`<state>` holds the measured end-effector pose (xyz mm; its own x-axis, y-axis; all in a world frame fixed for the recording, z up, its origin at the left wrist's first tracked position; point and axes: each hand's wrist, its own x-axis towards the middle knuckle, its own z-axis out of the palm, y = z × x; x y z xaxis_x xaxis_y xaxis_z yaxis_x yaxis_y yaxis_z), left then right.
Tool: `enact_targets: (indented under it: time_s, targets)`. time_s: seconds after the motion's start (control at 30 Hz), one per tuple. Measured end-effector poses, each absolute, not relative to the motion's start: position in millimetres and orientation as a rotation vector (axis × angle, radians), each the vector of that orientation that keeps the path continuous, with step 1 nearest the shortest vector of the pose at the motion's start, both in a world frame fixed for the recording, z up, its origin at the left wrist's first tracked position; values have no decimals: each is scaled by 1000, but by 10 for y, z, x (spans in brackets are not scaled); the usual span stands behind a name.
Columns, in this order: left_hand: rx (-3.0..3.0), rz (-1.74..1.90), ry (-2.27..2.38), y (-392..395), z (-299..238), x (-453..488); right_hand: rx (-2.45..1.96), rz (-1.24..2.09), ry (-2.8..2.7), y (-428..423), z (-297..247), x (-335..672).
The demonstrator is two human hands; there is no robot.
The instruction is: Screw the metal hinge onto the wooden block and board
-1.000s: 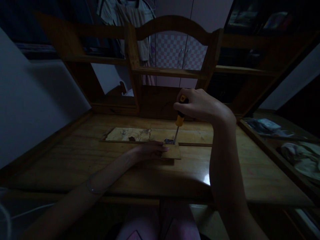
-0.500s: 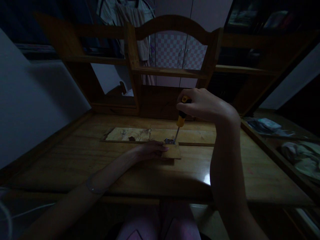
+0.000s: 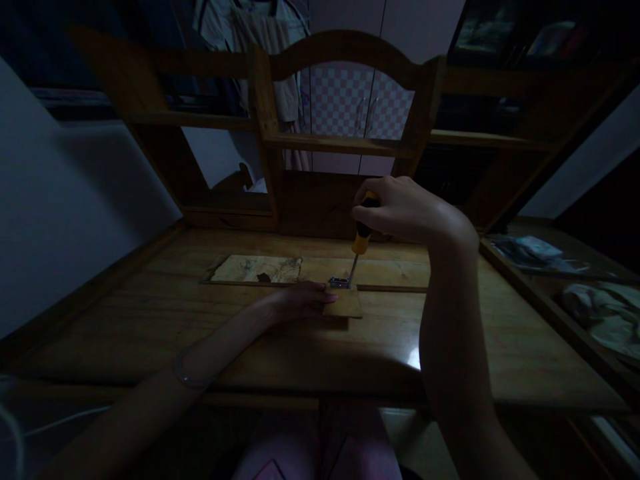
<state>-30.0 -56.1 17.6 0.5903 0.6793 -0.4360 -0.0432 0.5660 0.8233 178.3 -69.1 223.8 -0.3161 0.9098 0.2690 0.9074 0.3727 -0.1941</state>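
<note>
My right hand (image 3: 387, 205) is closed around the yellow and black handle of a screwdriver (image 3: 361, 241). The shaft slants down and its tip meets the right end of a small metal hinge (image 3: 340, 283). That hinge sits where a small square wooden piece (image 3: 343, 305) meets a long wooden board (image 3: 367, 268). My left hand (image 3: 305, 298) grips the left edge of the small piece, thumb on top, with its other fingers partly hidden. The board lies flat on the desk, and its left part has a pale, stained, torn-looking surface.
The wooden desk top (image 3: 210, 327) spreads under everything. At its back rises a wooden shelf unit (image 3: 340, 143) with open compartments. On the right, a lower shelf holds plastic-wrapped items (image 3: 540, 249) and crumpled cloth (image 3: 605, 313). A white wall (image 3: 65, 200) stands at left.
Almost nothing differs. The screwdriver and my right hand have shifted very slightly left; my left hand keeps its grip on the small wooden piece.
</note>
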Motion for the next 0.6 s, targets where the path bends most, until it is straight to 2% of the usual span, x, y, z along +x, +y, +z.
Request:
enact_targets:
  time_s: [0.6]
  targets:
    - [894,476,829,-566,178,-305,-1558,-37,-2335,-641,2194,1774]
